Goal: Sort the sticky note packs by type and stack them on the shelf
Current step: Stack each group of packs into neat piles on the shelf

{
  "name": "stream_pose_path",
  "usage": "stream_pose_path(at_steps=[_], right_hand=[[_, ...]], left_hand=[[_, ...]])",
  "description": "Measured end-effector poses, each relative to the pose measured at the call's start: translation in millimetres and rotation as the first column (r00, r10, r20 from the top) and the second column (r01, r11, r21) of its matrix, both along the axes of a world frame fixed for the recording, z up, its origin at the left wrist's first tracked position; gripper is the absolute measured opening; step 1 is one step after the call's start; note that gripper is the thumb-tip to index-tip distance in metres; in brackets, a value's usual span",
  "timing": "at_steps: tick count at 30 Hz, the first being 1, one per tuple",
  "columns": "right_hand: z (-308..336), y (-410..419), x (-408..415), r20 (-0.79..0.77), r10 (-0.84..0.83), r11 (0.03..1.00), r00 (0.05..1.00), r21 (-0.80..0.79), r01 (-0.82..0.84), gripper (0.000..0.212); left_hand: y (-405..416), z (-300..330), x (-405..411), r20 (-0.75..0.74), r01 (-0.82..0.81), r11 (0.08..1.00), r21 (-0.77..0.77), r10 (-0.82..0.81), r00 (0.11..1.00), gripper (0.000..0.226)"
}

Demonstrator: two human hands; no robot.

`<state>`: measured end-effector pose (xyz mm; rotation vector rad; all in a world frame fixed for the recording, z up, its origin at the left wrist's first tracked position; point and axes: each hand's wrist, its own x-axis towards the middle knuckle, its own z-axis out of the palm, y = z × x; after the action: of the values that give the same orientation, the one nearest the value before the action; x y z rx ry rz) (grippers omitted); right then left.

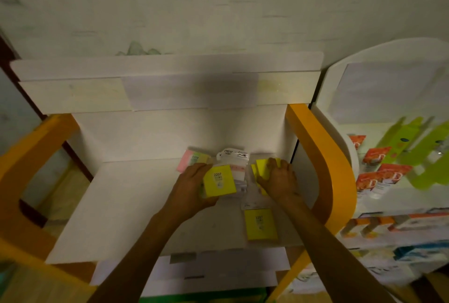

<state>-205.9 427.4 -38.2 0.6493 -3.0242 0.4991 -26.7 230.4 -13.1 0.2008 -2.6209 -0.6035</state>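
Note:
On the white shelf (136, 205) my left hand (192, 186) grips a yellow sticky note pack marked 2207 (220, 181), lifted a little above a clear-wrapped white pack (237, 161) behind it. My right hand (280, 178) rests with curled fingers on another yellow pack (262, 168) at the shelf's right side. A third yellow pack (260, 225) lies flat near the front edge, apart from both hands. A pink and pale green pack (192, 160) sits at the back, left of my left hand.
Orange side panels (323, 157) flank the shelf on both sides. A white back wall (170, 132) closes it behind. To the right stands another display with orange boxes (374, 171) and green packages (418, 154). A lower shelf (218, 271) shows beneath.

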Motion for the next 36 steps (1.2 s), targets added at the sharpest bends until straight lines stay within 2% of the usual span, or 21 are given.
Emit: stream_pose_path(at_steps=[4, 9, 16, 23, 27, 33, 36], right_hand=[[8.3, 8.0, 8.9, -0.04, 0.0, 0.997, 0.999, -0.08, -0.004, 0.062], [9.1, 20.3, 38.0, -0.066, -0.014, 0.983, 0.998, -0.183, 0.001, 0.064], [-21.9, 35.6, 90.1, 0.022, 0.049, 0.995, 0.999, -0.093, -0.047, 0.074], [-48.4, 44.9, 123.2, 0.083, 0.047, 0.997, 0.995, -0.058, -0.042, 0.069], [-54.4, 44.3, 129.5, 0.07, 0.037, 0.999, 0.997, 0.016, -0.038, 0.07], [-52.4, 45.1, 127.3, 0.083, 0.036, 0.999, 0.996, 0.02, -0.038, 0.075], [-42.3, 49.8, 118.4, 0.056, 0.053, 0.997, 0.997, -0.054, -0.05, 0.073]], left_hand=[[0.9, -0.4, -0.5, 0.004, -0.008, 1.0, -0.007, 0.008, 1.0, 0.088], [1.9, 1.9, -0.5, -0.005, -0.014, 1.0, 0.001, 0.014, 1.0, 0.088], [5.1, 4.1, 2.7, -0.018, -0.013, 1.0, 0.008, 0.014, 1.0, 0.088], [10.7, 4.2, 5.7, 0.006, -0.033, 0.999, 0.025, 0.033, 0.999, 0.092], [16.1, 5.5, 7.5, 0.002, -0.021, 0.999, 0.041, 0.021, 1.0, 0.089], [25.5, 5.9, 8.0, 0.03, 0.002, 1.0, 0.027, -0.003, 1.0, 0.089], [32.2, 3.4, 6.6, 0.045, 0.013, 1.0, 0.02, -0.013, 0.999, 0.088]])
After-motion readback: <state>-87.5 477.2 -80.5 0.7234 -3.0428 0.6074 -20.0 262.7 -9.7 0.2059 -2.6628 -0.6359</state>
